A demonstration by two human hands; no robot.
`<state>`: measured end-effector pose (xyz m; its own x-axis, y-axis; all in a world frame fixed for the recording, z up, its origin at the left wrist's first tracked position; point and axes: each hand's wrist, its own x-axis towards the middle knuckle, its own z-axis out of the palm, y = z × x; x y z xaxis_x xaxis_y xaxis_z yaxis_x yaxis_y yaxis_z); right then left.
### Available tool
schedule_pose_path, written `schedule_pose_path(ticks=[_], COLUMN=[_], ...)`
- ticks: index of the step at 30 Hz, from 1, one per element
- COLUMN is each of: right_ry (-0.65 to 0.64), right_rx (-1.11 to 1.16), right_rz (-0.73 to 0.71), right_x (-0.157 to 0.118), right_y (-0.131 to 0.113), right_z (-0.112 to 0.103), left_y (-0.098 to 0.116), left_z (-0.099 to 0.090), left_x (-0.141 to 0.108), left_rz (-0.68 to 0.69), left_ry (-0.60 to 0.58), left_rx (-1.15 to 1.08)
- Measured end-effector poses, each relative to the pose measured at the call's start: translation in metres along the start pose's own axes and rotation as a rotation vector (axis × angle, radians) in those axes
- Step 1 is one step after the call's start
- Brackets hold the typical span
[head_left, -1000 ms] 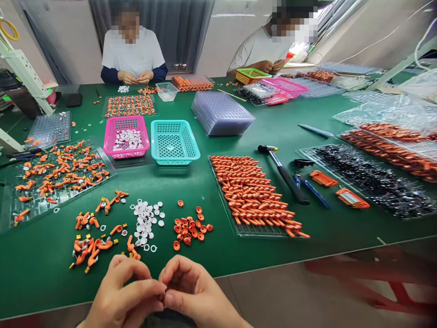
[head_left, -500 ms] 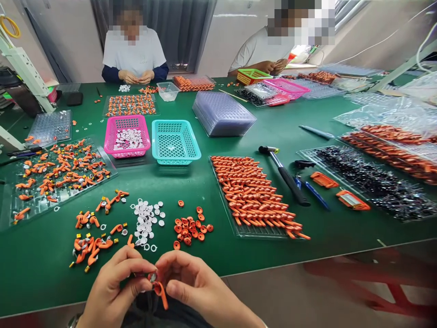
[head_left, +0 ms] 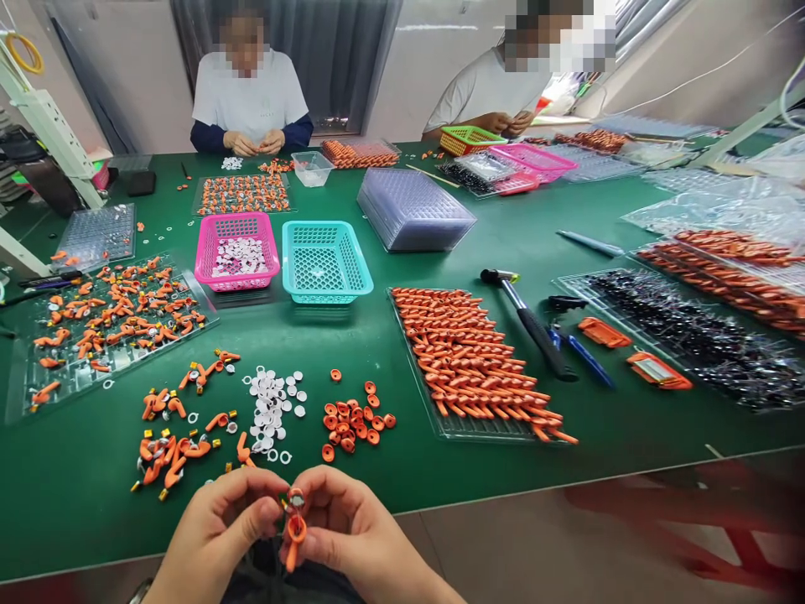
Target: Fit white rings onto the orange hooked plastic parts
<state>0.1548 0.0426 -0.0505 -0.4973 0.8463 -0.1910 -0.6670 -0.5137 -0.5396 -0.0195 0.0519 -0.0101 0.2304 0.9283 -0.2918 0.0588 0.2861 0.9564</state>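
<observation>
Near the table's front edge, both my hands meet at a small orange earbud housing [head_left: 293, 549], its stem pointing down toward me. Just above it sits a round silver-faced piece [head_left: 296, 498] with an orange rim. My right hand [head_left: 352, 524] grips the housing between thumb and fingers. The thumb and forefinger of my left hand [head_left: 232, 516] are pinched at the left side of these pieces; what exactly they hold is partly hidden. Beyond my hands lie white discs [head_left: 270, 411], orange cup-shaped caps [head_left: 352, 424] and a loose group of orange earbud parts [head_left: 167, 453] with yellow and silver bits.
A tray of orange stems [head_left: 465, 361] lies right of centre, beside a hammer [head_left: 534, 331]. Pink [head_left: 236, 285] and turquoise [head_left: 327, 294] baskets and stacked clear trays [head_left: 412, 214] stand further back. Black parts [head_left: 698, 344] fill a right-hand tray. Two people sit across the table.
The orange housing has turned to point more straight down, and my right thumb and fingers have closed onto it. The silver-faced piece now shows above it, facing up. The view has shifted slightly.
</observation>
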Motion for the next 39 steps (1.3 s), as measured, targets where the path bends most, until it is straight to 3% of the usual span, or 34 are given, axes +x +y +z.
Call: schedule_pose_path(ticks=[8, 18, 27, 33, 39], right_ry=[0.006, 0.113, 0.172, 0.156, 0.141], right_rx=[-0.035, -0.162, -0.325, -0.321, -0.321], right_rz=[-0.059, -0.194, -0.243, -0.286, -0.319], right_x=[-0.003, -0.005, -0.007, -0.008, -0.008], right_y=[-0.002, 0.001, 0.003, 0.005, 0.003], right_z=[0.004, 0.003, 0.003, 0.002, 0.003], left_y=[-0.003, 0.005, -0.008, -0.003, -0.001], left_z=[0.003, 0.012, 0.010, 0.027, 0.031], left_x=[0.001, -0.012, -0.009, -0.011, -0.011], left_rz=[-0.110, -0.086, -0.024, -0.069, -0.147], left_ry=[-0.081, 0.152, 0.005, 0.163, 0.194], left_rx=[-0.182, -0.139, -0.236, -0.371, -0.438])
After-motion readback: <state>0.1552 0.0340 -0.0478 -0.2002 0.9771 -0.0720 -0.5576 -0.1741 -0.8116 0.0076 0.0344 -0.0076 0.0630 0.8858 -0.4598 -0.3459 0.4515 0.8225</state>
